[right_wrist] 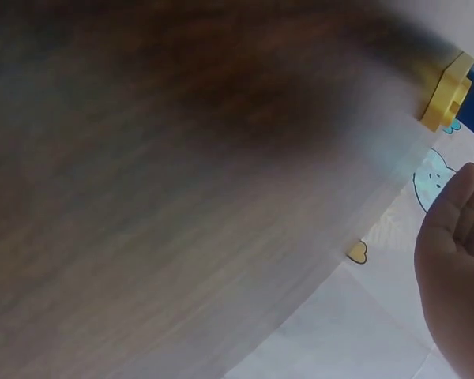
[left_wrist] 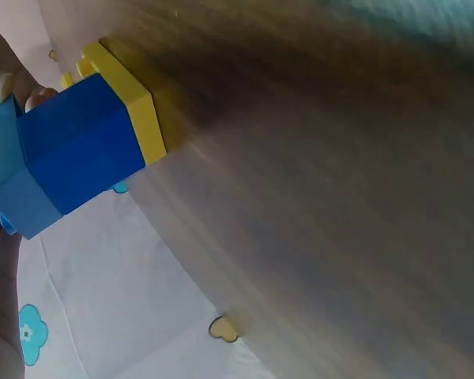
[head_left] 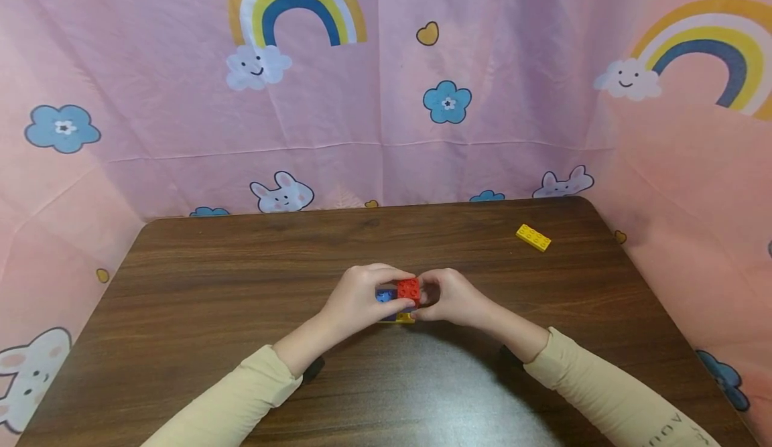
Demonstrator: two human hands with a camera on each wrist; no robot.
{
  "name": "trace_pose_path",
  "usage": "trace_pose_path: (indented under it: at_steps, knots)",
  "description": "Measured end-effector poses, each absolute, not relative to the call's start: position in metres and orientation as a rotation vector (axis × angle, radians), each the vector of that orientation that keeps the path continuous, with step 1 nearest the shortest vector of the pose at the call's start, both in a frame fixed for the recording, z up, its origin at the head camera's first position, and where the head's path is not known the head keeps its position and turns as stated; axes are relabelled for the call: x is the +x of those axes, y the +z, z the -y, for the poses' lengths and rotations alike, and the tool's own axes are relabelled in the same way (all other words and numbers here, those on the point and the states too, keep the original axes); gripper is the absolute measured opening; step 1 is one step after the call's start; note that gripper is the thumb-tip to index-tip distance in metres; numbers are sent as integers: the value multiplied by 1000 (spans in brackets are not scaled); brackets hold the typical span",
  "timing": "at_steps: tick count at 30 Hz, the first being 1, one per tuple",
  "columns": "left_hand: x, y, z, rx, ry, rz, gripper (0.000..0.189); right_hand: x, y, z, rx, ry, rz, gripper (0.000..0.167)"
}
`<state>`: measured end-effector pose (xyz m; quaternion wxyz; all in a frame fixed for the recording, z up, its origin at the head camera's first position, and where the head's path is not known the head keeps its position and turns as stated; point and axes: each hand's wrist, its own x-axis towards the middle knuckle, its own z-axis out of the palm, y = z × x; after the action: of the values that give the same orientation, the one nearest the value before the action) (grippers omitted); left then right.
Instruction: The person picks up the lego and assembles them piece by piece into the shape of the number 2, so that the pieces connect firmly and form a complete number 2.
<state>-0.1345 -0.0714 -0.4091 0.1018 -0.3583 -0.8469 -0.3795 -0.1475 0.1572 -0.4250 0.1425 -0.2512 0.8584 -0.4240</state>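
Near the middle of the table, both hands are around a small stack of toy building bricks. A red brick (head_left: 408,289) sits at its upper right, beside a light blue brick (head_left: 384,295). A dark blue brick (left_wrist: 83,146) lies under the light blue one, on a yellow plate (left_wrist: 134,103). My left hand (head_left: 357,297) grips the stack, thumb on the near side and fingers on the far side. From the right, my right hand (head_left: 456,298) bends thumb and forefinger around the red brick's end of the stack. The red brick is out of sight in both wrist views.
A loose yellow plate (head_left: 533,238) with studs lies at the far right of the brown wooden table (head_left: 241,259). Behind and beside the table hangs a pink printed cloth (head_left: 338,112). Dark wrist gear (head_left: 313,369) shows below the left wrist.
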Motion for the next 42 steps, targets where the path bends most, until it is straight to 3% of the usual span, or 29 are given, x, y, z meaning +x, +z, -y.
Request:
trace_pose_path:
  at_steps: [14, 42]
  knots:
    - [-141, -402, 72, -1128, -941, 2511, 37, -148, -423, -155, -738, -1225, -2520, 35]
    - [-134, -414, 70, -917, -1189, 2598, 37, -149, -425, -156, -683, -1269, -2450, 33]
